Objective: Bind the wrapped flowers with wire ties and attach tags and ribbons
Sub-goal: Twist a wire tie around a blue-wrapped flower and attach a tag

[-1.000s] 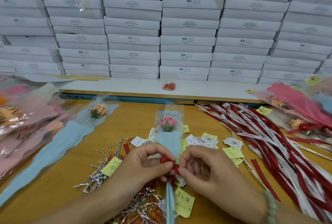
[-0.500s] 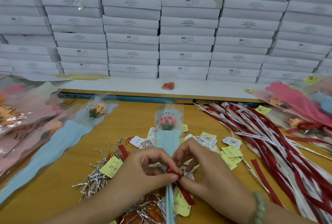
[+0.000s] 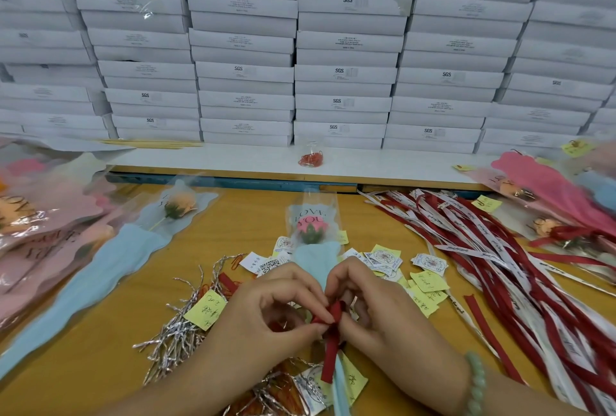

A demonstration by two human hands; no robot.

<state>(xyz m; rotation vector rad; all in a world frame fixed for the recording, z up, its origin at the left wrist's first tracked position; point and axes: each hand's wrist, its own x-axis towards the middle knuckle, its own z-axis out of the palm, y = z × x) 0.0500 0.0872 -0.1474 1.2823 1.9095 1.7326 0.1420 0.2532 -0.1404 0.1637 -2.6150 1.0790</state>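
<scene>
Wrapped flower (image 3: 314, 249) lies lengthwise, bloom pointing away from the hands (image 3: 330, 312).

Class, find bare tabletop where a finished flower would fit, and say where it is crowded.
Bare wood lies between the blue-wrapped orange flower and the clear-sleeved pink flower; more between that blue wrap and the silver wire ties. Crowded: red and white ribbons, paper tags.

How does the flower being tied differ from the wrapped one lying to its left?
Bloom: the centre flower is pink, the left flower peach-orange. State: the left hand and right hand pinch a red ribbon at the centre flower's stem; the left flower lies untouched, no ribbon visible. Pose: the centre flower points straight away, the left flower lies diagonally. Both have pale blue paper in a clear sleeve.
</scene>
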